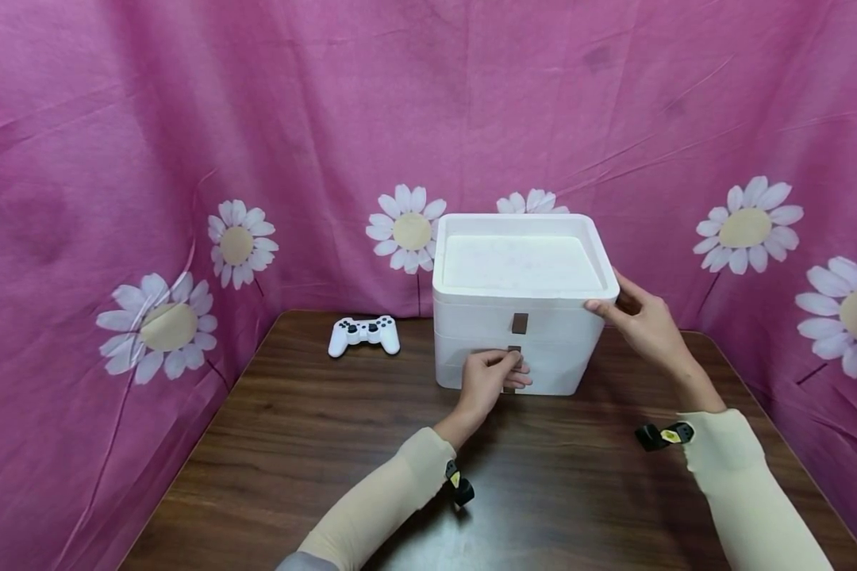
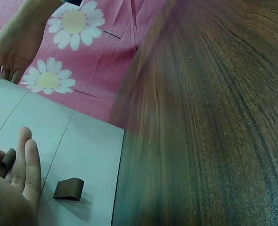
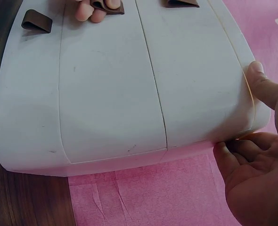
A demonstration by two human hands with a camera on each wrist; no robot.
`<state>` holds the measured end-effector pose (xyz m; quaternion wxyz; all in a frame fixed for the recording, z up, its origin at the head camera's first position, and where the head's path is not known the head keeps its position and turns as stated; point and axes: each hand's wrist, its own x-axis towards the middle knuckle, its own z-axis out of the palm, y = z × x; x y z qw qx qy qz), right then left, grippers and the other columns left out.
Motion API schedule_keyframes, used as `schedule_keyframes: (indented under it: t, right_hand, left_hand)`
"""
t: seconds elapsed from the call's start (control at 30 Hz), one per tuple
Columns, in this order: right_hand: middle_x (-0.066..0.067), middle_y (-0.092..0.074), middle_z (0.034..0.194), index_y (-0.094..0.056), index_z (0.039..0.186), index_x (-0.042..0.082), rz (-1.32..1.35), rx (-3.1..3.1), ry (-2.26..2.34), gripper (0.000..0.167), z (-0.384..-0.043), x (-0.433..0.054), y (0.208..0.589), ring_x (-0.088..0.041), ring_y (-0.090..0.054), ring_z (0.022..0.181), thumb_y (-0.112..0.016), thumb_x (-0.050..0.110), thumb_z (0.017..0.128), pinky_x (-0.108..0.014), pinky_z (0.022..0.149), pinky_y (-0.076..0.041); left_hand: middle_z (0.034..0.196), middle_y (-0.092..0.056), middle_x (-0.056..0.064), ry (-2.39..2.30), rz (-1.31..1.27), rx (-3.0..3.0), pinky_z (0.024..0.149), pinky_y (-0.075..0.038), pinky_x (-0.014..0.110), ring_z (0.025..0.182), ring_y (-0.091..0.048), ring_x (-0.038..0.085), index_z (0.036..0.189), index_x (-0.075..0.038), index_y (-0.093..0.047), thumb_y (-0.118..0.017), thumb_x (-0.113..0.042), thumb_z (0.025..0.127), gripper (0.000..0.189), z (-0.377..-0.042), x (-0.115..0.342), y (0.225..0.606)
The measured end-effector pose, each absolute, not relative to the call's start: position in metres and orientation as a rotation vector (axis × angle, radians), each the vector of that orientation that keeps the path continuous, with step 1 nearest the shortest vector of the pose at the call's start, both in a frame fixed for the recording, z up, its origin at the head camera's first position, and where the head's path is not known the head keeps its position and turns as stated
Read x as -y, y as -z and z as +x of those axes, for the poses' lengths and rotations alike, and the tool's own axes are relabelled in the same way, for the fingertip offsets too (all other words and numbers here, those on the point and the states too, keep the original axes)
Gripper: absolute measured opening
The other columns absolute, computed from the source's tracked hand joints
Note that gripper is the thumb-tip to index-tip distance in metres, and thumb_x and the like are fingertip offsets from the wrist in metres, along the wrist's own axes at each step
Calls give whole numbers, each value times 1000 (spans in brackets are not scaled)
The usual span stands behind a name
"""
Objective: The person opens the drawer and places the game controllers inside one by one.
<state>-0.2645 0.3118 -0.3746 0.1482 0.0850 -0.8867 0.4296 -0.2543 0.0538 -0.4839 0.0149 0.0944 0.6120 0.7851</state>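
A white drawer unit (image 1: pixel 524 266) with a recessed top tray stands on the table, its three drawers flush with the front. My left hand (image 1: pixel 487 377) pinches the brown pull tab (image 2: pixel 8 159) of the middle drawer between thumb and index finger, other fingers extended along the front. Above it shows the top drawer's tab (image 1: pixel 520 323); the bottom drawer's tab (image 2: pixel 69 189) is just below those fingers. My right hand (image 1: pixel 643 321) grips the unit's upper right corner, thumb (image 3: pixel 257 68) on the front edge and fingers against the side.
A white game controller (image 1: pixel 363 335) lies on the wooden table (image 1: pixel 314 428), left of the unit. Behind and at both sides hangs a pink cloth (image 1: pixel 314 119) printed with daisies, close to the back of the unit.
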Motion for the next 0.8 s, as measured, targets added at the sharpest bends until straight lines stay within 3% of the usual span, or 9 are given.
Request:
schedule_keyframes:
  t: [0.33,0.6,0.8]
  right_hand:
    - [-30,-56,151,-36,166,22,247,2553,-1232,78,-262,-311,372,19,-52,103,-76,36,101,-3,74,-48]
    - [-29,-55,153,-35,166,23,247,2561,-1248,79,-263,-312,372,18,-52,105,-76,36,100,-2,75,-48]
    - [-28,-55,154,-34,167,24,220,2593,-1210,81,-264,-313,371,15,-52,107,-76,41,100,-1,75,-47]
  left_hand:
    - [93,-79,27,-2382,313,-1940,71,-67,41,69,-80,20,105,7,-79,-68,-16,103,25,-254,-50,484]
    - [94,-80,26,-2306,306,-1992,67,-66,35,70,-80,28,117,4,-76,-66,-20,106,28,-249,-39,493]
    - [92,-77,32,-2287,258,-2023,64,-66,36,67,-79,29,112,8,-75,-65,-14,105,25,-245,-25,503]
